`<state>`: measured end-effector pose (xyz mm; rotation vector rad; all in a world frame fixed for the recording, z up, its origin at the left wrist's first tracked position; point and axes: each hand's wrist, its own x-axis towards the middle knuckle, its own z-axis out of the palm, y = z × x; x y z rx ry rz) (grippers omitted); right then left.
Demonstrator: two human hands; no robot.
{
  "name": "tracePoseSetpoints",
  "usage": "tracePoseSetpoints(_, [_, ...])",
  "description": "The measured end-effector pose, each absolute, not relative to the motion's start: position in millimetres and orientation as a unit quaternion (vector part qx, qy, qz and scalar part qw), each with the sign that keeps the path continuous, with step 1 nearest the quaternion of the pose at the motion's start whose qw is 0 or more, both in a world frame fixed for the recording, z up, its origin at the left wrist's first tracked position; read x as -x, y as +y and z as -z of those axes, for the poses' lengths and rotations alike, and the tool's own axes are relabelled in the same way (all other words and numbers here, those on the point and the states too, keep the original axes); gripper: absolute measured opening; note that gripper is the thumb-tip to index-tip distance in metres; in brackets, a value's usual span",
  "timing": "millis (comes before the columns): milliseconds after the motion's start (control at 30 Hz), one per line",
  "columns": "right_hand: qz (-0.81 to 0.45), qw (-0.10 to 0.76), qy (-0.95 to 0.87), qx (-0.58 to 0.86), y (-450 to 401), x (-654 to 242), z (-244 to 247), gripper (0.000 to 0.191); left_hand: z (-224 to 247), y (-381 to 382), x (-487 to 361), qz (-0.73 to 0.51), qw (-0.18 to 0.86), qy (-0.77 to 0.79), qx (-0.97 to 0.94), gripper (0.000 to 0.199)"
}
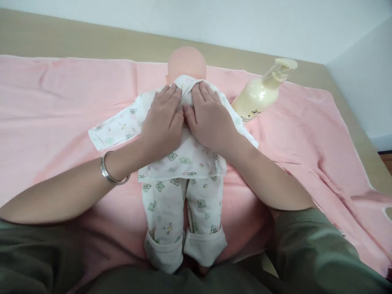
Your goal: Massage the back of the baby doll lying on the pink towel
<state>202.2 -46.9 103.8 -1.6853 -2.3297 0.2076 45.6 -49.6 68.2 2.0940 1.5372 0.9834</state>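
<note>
A baby doll [186,63] lies on a pink cloth, its head at the far end and no facial features showing. It wears a white printed top [183,163] and matching trousers [165,208] with turned-up cuffs. My left hand [163,118] rests flat on the upper left of the top, fingers pointing to the collar. Beside it, my right hand [210,116] lies flat on the upper right, the two thumbs close together. Neither hand holds anything.
The pink cloth [61,106] covers much of a wooden table [76,41]. A cream pump bottle [257,96] lies tilted right of the doll, near its sleeve. A white wall [214,24] stands behind the table.
</note>
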Motion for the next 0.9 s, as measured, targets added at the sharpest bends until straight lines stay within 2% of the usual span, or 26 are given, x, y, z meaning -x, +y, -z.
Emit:
tracePoseSetpoints(167, [-0.009, 0.088, -0.826, 0.557, -79, -190, -110, 0.062, -58, -27, -34, -0.399, 0.183, 0.577, -0.689, 0.054])
tracePoseSetpoints(300, [-0.008, 0.101, -0.835, 0.54, -84, -190, -111, 0.058, -53, -25, -33, -0.396, 0.185, 0.575, -0.691, 0.062])
tracePoseSetpoints(700, [-0.089, 0.14, -0.803, 0.572, -57, -196, -97, 0.072, -53, -21, -33, -0.377, 0.227, 0.593, -0.674, 0.074])
tracePoseSetpoints(800, [-0.082, 0.134, -0.802, 0.577, -58, -195, -99, 0.07, -51, -20, -32, -0.398, 0.222, 0.585, -0.671, 0.068])
tracePoseSetpoints(900, [-0.079, 0.129, -0.808, 0.569, -56, -196, -99, 0.072, -40, -12, -26, -0.448, 0.223, 0.556, -0.664, 0.053])
